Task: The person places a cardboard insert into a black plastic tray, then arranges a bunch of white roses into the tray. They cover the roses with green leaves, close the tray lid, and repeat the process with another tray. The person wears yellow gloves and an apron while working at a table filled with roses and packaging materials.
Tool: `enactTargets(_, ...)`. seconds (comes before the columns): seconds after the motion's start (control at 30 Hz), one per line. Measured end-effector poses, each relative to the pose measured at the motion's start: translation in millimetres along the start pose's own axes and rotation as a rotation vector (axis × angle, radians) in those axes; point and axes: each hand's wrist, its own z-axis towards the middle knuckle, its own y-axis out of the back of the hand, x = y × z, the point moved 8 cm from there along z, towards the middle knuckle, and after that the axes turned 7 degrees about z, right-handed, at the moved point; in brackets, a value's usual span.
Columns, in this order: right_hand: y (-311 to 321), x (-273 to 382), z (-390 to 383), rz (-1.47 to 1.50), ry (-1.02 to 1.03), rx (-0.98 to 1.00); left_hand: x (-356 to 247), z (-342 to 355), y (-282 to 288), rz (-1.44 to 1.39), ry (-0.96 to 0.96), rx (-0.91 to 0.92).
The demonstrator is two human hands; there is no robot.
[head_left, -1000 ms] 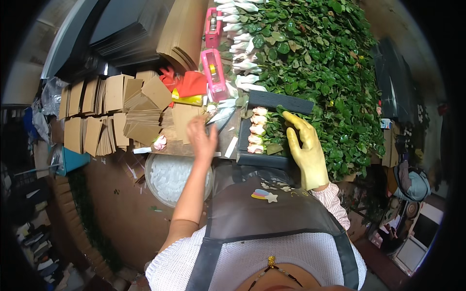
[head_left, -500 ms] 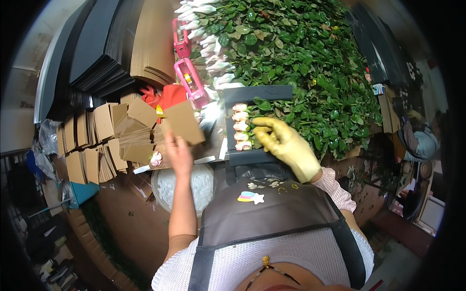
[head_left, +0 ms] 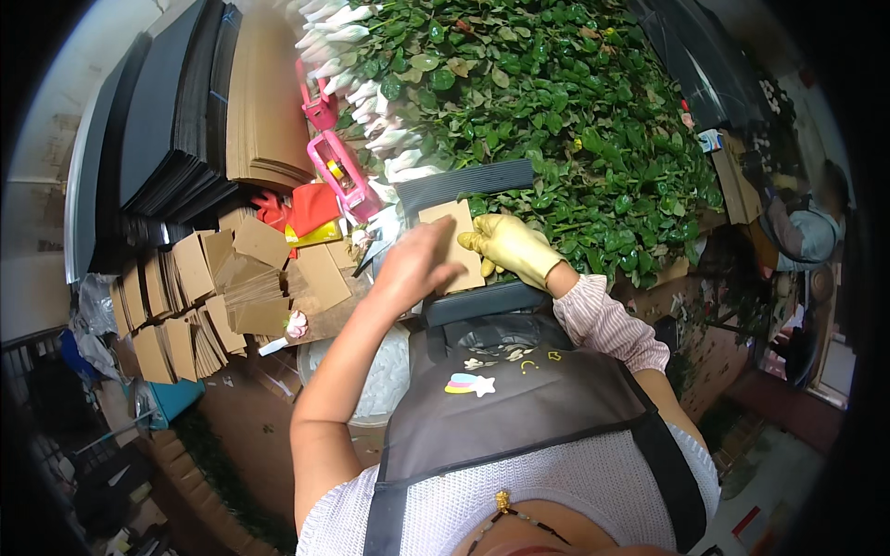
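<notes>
A small tan cardboard piece (head_left: 471, 261) lies over the black corrugated sheet (head_left: 482, 181) in front of me, where the row of pale pink roses is now hidden from view. My bare left hand (head_left: 419, 264) rests on the left side of the cardboard, fingers spread across it. On its right edge my right hand (head_left: 512, 248), in a yellow rubber glove, is closed with the fingertips gripping the card. Green leaves of rose stems (head_left: 491, 202) come out beside the glove. The sheet's near end (head_left: 487, 301) is folded up close to my apron.
Leafy rose stems (head_left: 556, 111) fill the far table, with white-wrapped heads (head_left: 338, 42) along their left. Pink tape dispensers (head_left: 343, 176), a red cloth (head_left: 315, 206) and stacked cardboard pieces (head_left: 190, 269) stand left. Below sits a tub (head_left: 371, 371) of white bits. Another person (head_left: 816, 227) is at right.
My left hand has brought the cardboard piece rightward from the stacks and laid it over the roses. My right hand has closed on its edge. The view has shifted slightly.
</notes>
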Motion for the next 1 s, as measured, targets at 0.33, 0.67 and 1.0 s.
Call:
enactTargets(0.33, 25, -14, -116, -0.194, -0.214, 0.294, 9, 29, -41, 0.139, -0.08, 0.299)
enactTargets(0.67, 14, 28, -121, -0.078, 0.913, 0.096, 10, 29, -38, 0.153, -0.049, 0.343)
enactTargets(1.0, 7, 51, -9, -0.884, 0.651, -0.221, 22, 58, -23, 0.106, 0.033, 0.544)
